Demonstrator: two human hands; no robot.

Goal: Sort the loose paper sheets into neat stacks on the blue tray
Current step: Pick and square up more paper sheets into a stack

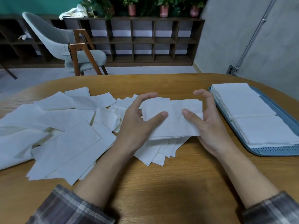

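A small stack of white paper sheets [173, 120] is held between both hands above the table centre. My left hand [137, 125] grips its left edge, thumb on top. My right hand [208, 125] grips its right edge, thumb on top and fingers curled behind. Under and left of my hands, loose white sheets [64, 126] lie scattered and overlapping. At the right, the blue tray [275, 151] carries two neat white stacks, a far stack [242, 99] and a near stack [268, 128].
The wooden table [161, 183] has a rounded far edge. Beyond it stand a grey chair [64, 44] with wooden legs and a dark cubby shelf [145, 41] topped with potted plants. A grey wall with a conduit rises at the right.
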